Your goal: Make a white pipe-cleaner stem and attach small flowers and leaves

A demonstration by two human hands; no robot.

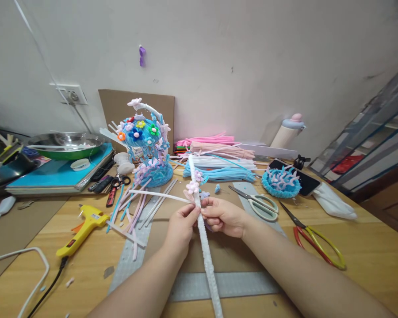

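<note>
A long white fuzzy stem [207, 260] runs from the bottom edge up through both hands, its tip pointing toward the wall. My left hand [182, 226] pinches it between thumb and fingers. A loose white pipe cleaner [164, 194] reaches leftward from that pinch. On the stem's other side, my right hand [226, 217] is closed with its fingertips against it; the curled fingers hide part of what they grip. Pale pink flowers [193, 187] sit on the stem just above my hands. A small lilac flower [204, 194] shows behind my right hand.
Left lies a yellow glue gun [86, 229]. White-handled scissors [260, 205] and red-and-yellow scissors [315, 240] lie right. Behind stand a flowered blue ornament [142, 141], pipe cleaner bundles [219, 170] and a blue dish-shaped piece [281, 189]. Cut strips [135, 207] are scattered left of my hands.
</note>
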